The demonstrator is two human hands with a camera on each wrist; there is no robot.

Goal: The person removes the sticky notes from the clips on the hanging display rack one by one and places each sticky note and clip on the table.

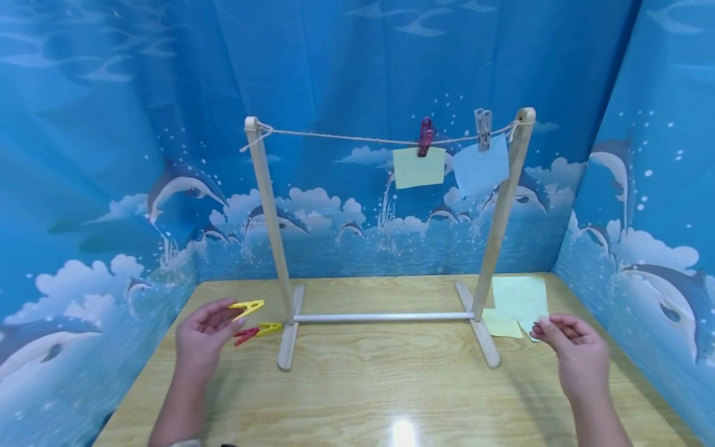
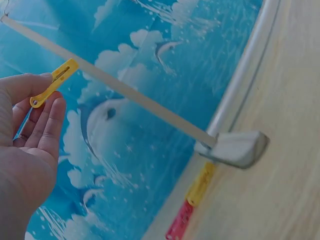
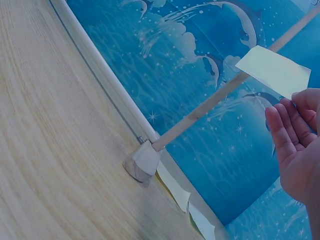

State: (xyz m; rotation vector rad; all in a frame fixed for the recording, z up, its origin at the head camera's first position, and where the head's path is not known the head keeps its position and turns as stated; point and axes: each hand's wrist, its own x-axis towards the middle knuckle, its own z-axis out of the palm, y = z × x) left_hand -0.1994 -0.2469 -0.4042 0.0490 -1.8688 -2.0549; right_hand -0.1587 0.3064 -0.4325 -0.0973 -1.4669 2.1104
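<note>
My left hand [image 1: 205,338] pinches a yellow clothespin [image 1: 247,308] between thumb and fingers, to the left of the frame's left post. In the left wrist view the clothespin [image 2: 55,82] points up and away from the hand. A red clothespin [image 1: 247,336] and another yellow clothespin [image 1: 270,329] lie on the table just beyond that hand. On the right, my right hand [image 1: 581,354] pinches a pale green sheet of paper [image 1: 521,297] at its corner. The right wrist view shows this sheet [image 3: 276,71] held up flat, clear of the table.
A wooden frame [image 1: 497,230] carries a string [image 1: 341,136] between its posts. A red clothespin [image 1: 425,138] holds a yellow-green paper [image 1: 419,169] there; a grey clothespin [image 1: 483,129] holds a light blue paper [image 1: 481,167]. More paper [image 1: 503,327] lies by the right foot.
</note>
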